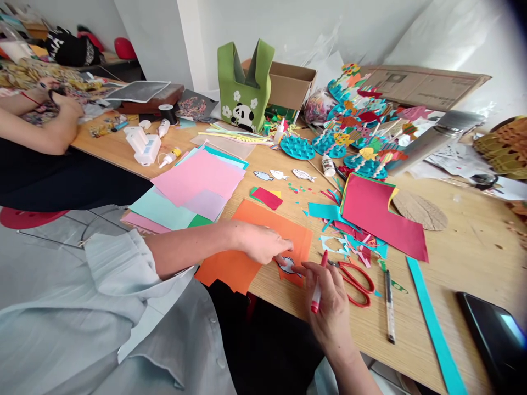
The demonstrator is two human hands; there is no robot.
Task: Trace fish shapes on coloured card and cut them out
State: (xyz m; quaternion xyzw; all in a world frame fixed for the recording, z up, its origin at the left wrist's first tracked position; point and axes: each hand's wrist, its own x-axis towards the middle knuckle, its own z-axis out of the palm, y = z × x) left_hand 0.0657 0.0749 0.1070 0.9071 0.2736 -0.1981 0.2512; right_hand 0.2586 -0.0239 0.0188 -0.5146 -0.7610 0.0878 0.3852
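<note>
A small paper fish cutout [287,265] lies on a sheet of orange paper [263,222] at the table's front edge. My left hand [265,245] rests on the orange paper, index finger stretched out and thumb at the fish's edge; it grips nothing. In my right hand [327,291] is a red marker [319,285], held slanting between the fingers, while the index finger reaches to the fish's right side. Red-handled scissors [357,282] lie just right of that hand, and a clear-barrelled black pen [389,307] is beyond them.
Pink paper [201,175] tops a stack on the left. Red paper [370,214] and scraps lie right, near a teal strip [432,323] and phone [489,334]. Several blue stands [297,147] with paper fish, a green panda bag [245,93] and a person's hand [68,107] are farther back.
</note>
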